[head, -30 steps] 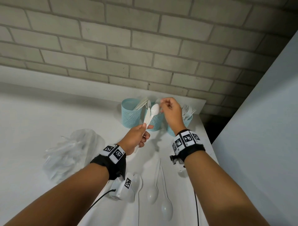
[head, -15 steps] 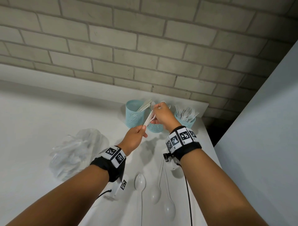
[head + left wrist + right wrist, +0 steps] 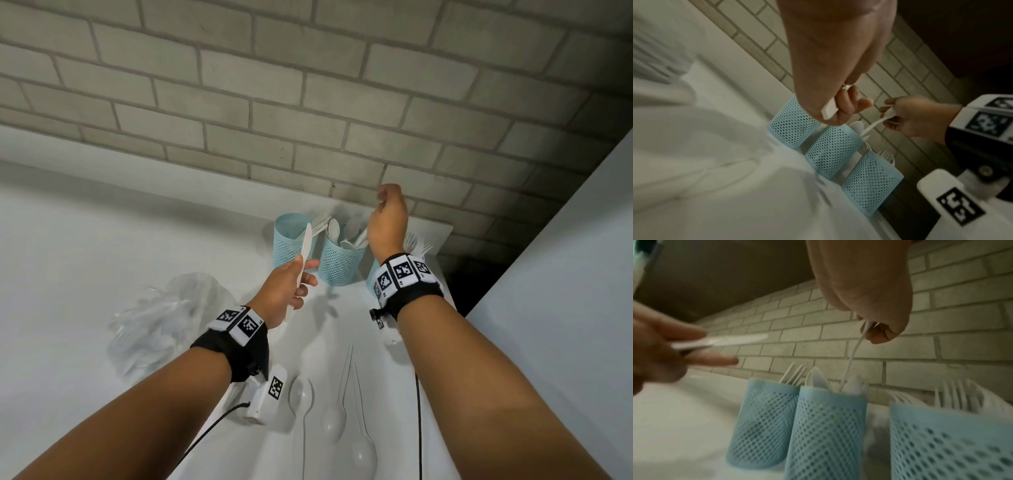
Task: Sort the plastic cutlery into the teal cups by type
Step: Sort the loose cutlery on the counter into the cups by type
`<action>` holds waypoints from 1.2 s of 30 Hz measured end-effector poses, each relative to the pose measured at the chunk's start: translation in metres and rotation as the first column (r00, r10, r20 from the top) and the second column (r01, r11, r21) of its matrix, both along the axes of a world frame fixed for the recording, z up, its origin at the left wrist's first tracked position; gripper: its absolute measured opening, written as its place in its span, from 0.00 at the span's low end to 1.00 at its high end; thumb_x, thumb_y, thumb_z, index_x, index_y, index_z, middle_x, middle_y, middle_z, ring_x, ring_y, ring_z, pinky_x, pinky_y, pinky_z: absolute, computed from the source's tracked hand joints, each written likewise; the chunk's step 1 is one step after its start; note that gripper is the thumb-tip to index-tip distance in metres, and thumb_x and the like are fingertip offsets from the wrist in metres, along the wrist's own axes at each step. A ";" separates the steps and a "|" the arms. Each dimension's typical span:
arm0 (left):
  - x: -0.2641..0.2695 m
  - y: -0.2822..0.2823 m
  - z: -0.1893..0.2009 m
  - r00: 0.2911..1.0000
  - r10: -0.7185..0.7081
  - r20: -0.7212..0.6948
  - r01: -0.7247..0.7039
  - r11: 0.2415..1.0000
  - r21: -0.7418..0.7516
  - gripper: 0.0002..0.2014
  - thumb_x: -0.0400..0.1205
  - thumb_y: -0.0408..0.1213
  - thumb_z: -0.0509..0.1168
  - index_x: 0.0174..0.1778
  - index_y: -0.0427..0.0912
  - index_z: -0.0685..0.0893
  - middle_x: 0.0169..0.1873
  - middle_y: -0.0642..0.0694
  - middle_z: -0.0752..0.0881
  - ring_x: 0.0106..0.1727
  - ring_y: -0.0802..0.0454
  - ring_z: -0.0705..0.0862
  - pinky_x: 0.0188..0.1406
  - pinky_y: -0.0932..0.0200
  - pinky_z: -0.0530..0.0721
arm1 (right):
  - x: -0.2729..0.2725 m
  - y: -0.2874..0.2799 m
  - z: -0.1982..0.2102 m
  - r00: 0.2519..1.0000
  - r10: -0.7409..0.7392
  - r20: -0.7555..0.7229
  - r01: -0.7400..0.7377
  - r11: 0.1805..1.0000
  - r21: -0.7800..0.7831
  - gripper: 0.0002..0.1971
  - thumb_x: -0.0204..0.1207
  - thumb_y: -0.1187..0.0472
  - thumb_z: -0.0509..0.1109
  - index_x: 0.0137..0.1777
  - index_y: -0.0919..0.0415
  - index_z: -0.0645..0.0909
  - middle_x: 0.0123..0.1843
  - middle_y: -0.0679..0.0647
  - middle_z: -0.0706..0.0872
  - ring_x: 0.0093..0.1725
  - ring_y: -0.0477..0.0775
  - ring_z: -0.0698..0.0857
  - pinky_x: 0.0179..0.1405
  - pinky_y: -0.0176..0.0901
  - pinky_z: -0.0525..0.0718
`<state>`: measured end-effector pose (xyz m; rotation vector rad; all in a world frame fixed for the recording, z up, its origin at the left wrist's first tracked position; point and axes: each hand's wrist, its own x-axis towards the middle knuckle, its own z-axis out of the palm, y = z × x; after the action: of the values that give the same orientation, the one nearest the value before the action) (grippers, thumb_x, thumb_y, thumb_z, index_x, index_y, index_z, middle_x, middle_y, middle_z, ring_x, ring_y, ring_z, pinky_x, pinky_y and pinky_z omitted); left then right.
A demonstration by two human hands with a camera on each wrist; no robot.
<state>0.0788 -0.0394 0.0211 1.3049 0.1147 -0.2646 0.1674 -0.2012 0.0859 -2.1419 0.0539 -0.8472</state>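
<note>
Three teal mesh cups stand in a row by the brick wall: the left cup (image 3: 289,243) with knives, the middle cup (image 3: 339,265) with spoons, the right cup (image 3: 949,443) with forks. My left hand (image 3: 306,272) grips a white plastic knife (image 3: 306,245) by its handle, blade pointing up in front of the left cup. My right hand (image 3: 383,202) is raised above the middle cup (image 3: 826,434) and pinches a white spoon (image 3: 852,356) at its bowl end. The spoon's handle hangs down into that cup.
Three loose white spoons (image 3: 334,419) lie on the white table (image 3: 85,240) near me, between my forearms. A crumpled clear plastic bag (image 3: 161,318) sits to the left. A grey wall panel (image 3: 565,291) closes off the right side.
My right hand pulled the spoon away from the left hand's pair and rose above the middle cup. My left hand keeps only the knife and has drifted slightly left.
</note>
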 end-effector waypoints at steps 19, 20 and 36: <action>-0.003 -0.006 0.008 0.996 -0.076 -0.036 0.069 0.985 -0.155 0.19 0.88 0.48 0.49 0.57 0.41 0.81 0.29 0.51 0.71 0.25 0.60 0.64 0.21 0.70 0.62 | -0.023 0.040 0.002 0.596 0.598 -0.536 -0.621 0.766 0.166 0.19 0.77 0.63 0.71 0.67 0.61 0.75 0.40 0.55 0.85 0.18 0.36 0.76 0.19 0.27 0.73; -0.004 -0.005 0.007 0.998 -0.064 -0.025 0.060 0.988 -0.141 0.19 0.88 0.48 0.49 0.56 0.41 0.81 0.29 0.51 0.71 0.26 0.60 0.64 0.22 0.70 0.62 | -0.020 0.042 0.002 0.635 0.594 -0.494 -0.590 0.786 0.186 0.16 0.77 0.66 0.70 0.64 0.63 0.76 0.38 0.54 0.84 0.16 0.35 0.75 0.18 0.26 0.73; -0.022 0.023 -0.001 0.999 -0.010 -0.048 0.027 0.930 0.367 0.10 0.85 0.37 0.57 0.51 0.41 0.83 0.33 0.49 0.78 0.31 0.56 0.71 0.29 0.66 0.67 | -0.003 0.061 -0.026 0.929 0.154 -0.337 -0.307 0.830 -0.466 0.17 0.84 0.64 0.54 0.67 0.56 0.78 0.58 0.66 0.80 0.56 0.68 0.81 0.56 0.49 0.77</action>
<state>0.0564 -0.0164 0.0204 1.6740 0.1980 -0.2985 0.1648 -0.1399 0.0599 -2.6927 -0.3186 -0.4243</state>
